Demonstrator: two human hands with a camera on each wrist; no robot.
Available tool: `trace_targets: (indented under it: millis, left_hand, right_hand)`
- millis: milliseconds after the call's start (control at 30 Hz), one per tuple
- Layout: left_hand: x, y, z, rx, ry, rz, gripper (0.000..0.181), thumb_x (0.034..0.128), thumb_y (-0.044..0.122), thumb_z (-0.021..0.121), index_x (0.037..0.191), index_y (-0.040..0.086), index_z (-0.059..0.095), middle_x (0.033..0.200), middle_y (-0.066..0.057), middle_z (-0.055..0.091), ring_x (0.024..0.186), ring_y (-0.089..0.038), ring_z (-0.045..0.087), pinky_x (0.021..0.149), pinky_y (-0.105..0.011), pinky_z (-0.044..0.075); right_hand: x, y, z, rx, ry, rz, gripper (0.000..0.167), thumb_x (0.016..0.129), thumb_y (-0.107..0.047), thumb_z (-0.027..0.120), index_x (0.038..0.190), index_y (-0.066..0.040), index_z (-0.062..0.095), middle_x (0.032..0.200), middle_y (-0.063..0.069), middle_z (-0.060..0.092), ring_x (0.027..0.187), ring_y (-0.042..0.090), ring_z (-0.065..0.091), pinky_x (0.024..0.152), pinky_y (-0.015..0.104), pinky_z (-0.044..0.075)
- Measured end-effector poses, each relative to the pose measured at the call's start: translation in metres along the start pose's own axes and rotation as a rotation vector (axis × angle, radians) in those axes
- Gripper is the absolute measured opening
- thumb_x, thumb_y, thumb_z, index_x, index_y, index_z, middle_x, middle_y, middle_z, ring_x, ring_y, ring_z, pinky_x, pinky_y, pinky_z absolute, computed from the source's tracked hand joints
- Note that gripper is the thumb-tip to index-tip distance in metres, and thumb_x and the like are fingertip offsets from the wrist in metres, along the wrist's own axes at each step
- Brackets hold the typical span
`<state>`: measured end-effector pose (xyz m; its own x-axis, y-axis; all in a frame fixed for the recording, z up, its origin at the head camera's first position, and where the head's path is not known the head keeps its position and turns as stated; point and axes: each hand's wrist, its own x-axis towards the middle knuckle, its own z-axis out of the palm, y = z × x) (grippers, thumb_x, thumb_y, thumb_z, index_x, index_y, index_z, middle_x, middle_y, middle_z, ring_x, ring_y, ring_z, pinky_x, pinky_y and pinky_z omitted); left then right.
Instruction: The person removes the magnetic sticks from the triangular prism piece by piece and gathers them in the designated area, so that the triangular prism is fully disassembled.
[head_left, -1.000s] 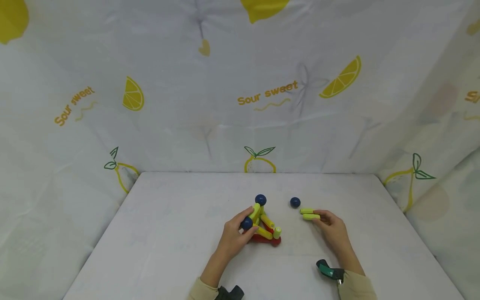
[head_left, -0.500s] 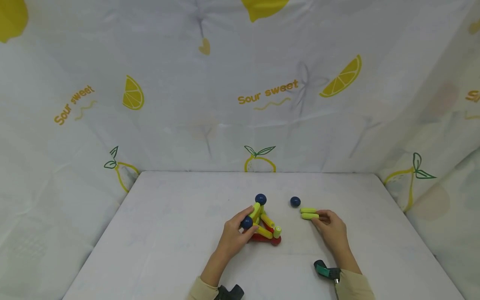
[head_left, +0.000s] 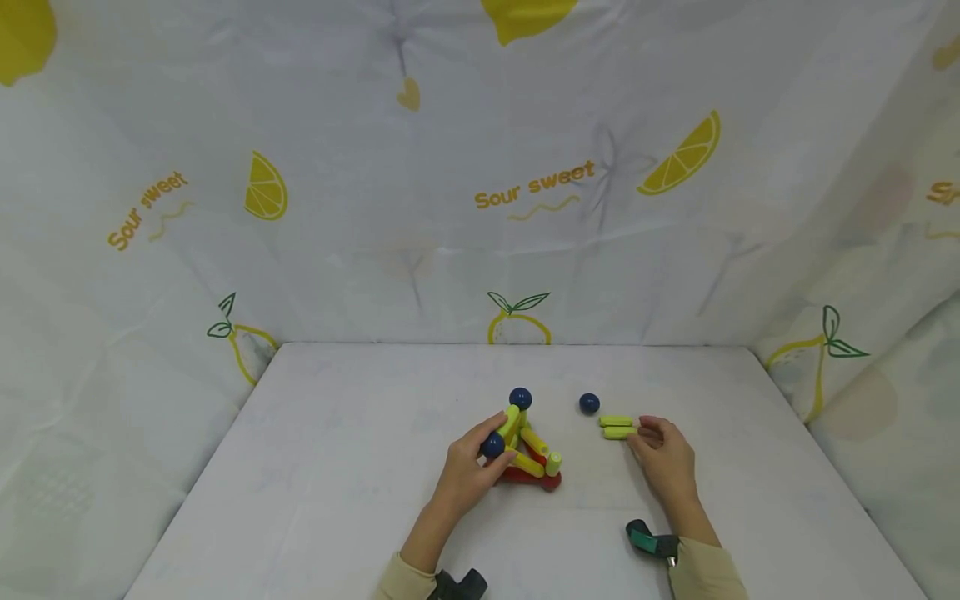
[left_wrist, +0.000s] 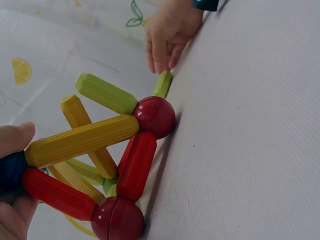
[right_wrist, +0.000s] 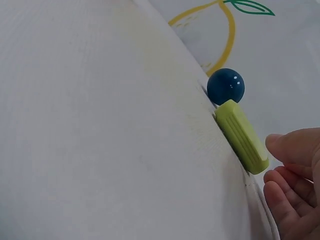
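R hand [head_left: 666,457] loosened, 2 grn sticks [head_left: 617,433], R-wrist shows 1

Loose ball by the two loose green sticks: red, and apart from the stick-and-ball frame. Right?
Colour is wrong: the head view shows the loose ball is blue. It is by the two loose green sticks, apart from the frame.

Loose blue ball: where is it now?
In the head view, the blue ball lies right of centre on the table, just beyond two green sticks.
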<state>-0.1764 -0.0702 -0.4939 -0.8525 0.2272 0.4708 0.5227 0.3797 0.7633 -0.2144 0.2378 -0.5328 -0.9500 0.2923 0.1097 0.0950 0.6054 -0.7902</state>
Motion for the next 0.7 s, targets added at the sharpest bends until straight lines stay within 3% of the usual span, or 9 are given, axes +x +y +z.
trace_targets:
  millis: [133, 233, 467, 600, 700]
  left_hand:
    - [0.0, -0.001, 0.0, 0.001, -0.002, 0.004, 0.052, 0.0845, 0.014, 0.071, 0.132, 0.005, 0.052, 0.133, -0.014, 0.056, 0.121, -0.024, 0.056, 0.093, -0.027, 0.05]
    - [0.001, -0.002, 0.0, 0.004, -0.003, 0.007, 0.052, 0.0843, 0.014, 0.071, 0.132, 0.005, 0.052, 0.133, -0.013, 0.056, 0.121, -0.024, 0.056, 0.093, -0.027, 0.05]
    - [0.001, -0.001, 0.0, -0.008, -0.002, 0.018, 0.052, 0.084, 0.012, 0.071, 0.131, 0.004, 0.052, 0.133, -0.014, 0.056, 0.121, -0.025, 0.056, 0.092, -0.026, 0.05]
    - [0.001, -0.001, 0.0, -0.006, 0.002, 0.023, 0.052, 0.0838, 0.012, 0.072, 0.131, 0.004, 0.052, 0.132, -0.014, 0.056, 0.12, -0.025, 0.057, 0.092, -0.026, 0.051]
    - [0.0, -0.001, 0.0, -0.005, 0.004, 0.018, 0.052, 0.0837, 0.012, 0.072, 0.132, 0.004, 0.052, 0.132, -0.014, 0.056, 0.119, -0.024, 0.057, 0.091, -0.026, 0.051]
  right_hand:
    - [0.001, -0.001, 0.0, 0.04, 0.022, 0.008, 0.04, 0.092, -0.019, 0.058, 0.128, -0.002, 0.052, 0.124, 0.019, 0.058, 0.115, 0.031, 0.058, 0.096, 0.042, 0.049]
    - [0.0, -0.008, -0.001, 0.057, 0.007, -0.032, 0.04, 0.093, -0.021, 0.057, 0.129, -0.003, 0.052, 0.128, 0.016, 0.058, 0.12, 0.03, 0.055, 0.099, 0.039, 0.046]
    - [-0.01, -0.034, -0.002, 0.087, 0.021, -0.303, 0.034, 0.085, -0.003, 0.067, 0.117, 0.003, 0.059, 0.115, 0.019, 0.064, 0.106, 0.028, 0.061, 0.085, -0.001, 0.04]
    - [-0.016, -0.043, 0.0, 0.124, -0.015, -0.427, 0.031, 0.084, -0.003, 0.069, 0.113, 0.002, 0.061, 0.109, 0.019, 0.067, 0.099, 0.022, 0.065, 0.082, -0.001, 0.042]
    - [-0.02, -0.048, 0.002, 0.139, -0.063, -0.489, 0.029, 0.085, -0.007, 0.068, 0.112, -0.001, 0.062, 0.108, 0.016, 0.067, 0.098, 0.007, 0.064, 0.082, -0.001, 0.042]
